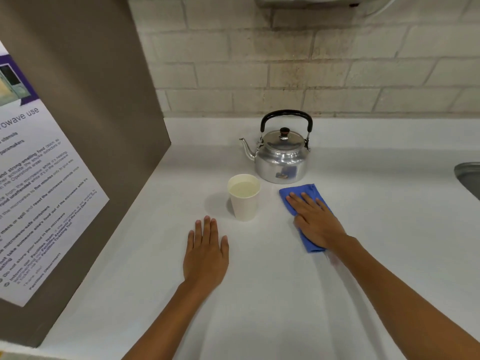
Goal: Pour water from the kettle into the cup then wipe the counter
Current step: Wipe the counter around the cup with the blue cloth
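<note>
Now shiny kettle (281,154) upright, cup (244,197) full, right hand (315,220) flat on blue cloth (306,196)

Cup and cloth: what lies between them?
Nothing: in the head view only bare counter separates the cup from the cloth under the right hand.
</note>
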Demonstrator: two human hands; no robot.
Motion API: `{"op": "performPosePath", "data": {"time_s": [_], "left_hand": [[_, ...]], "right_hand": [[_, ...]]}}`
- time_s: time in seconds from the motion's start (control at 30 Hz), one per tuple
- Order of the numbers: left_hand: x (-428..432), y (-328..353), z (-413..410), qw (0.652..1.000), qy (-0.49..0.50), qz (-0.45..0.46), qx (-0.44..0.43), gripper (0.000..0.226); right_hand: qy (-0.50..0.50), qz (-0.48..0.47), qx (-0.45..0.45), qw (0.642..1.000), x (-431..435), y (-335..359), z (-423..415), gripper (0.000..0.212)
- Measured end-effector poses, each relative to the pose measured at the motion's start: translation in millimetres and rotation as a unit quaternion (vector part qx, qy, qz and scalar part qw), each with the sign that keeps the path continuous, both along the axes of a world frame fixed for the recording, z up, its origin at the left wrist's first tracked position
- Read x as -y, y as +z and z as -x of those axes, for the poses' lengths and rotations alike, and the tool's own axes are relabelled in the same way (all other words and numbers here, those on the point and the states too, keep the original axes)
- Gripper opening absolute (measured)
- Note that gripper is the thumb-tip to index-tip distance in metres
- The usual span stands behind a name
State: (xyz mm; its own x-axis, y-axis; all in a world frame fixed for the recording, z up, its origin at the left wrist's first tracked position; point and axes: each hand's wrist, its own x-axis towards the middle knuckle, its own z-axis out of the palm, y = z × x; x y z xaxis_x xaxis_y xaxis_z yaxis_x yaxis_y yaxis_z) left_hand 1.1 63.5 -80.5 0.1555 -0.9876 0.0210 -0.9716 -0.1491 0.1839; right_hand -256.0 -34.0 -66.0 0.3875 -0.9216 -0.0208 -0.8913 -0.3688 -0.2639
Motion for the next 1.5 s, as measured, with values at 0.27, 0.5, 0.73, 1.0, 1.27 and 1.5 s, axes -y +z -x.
{"op": "performPosePath", "data": {"time_s": [0.27,0.5,0.73,1.0,1.27,1.5], "left_hand": [[1.2,0.1,0.4,1.000,-0.002,0.001,-0.005,0.058],[-1.5,4.2,-0.1,1.000,-0.006,-0.005,-0.018,0.057],[5.3,8.0,-7.4,0.996,-0.021,-0.051,-0.063,0.058],[1.6,17.8,-36.0,0.988,-0.045,-0.049,-0.140,0.053],[-9.4,34.1,-70.3,0.970,0.030,0.028,-0.240,0.046],[15.8,49.7,-92.8,0.965,0.075,-0.018,-0.250,0.049]], "right_hand": [[0.017,0.048,-0.001,0.999,-88.3,-13.2,-45.4,0.055],[-0.097,0.039,-0.063,0.993,-93.1,6.4,-23.4,0.055],[-0.044,0.076,-0.072,0.994,-154.4,19.3,-97.3,0.059],[-0.011,0.061,-0.047,0.997,-169.1,22.0,-162.0,0.053],[0.044,0.045,-0.021,0.998,-126.2,6.3,-229.6,0.065],[0.030,0.020,-0.017,0.999,-80.6,4.9,-267.1,0.064]]}}
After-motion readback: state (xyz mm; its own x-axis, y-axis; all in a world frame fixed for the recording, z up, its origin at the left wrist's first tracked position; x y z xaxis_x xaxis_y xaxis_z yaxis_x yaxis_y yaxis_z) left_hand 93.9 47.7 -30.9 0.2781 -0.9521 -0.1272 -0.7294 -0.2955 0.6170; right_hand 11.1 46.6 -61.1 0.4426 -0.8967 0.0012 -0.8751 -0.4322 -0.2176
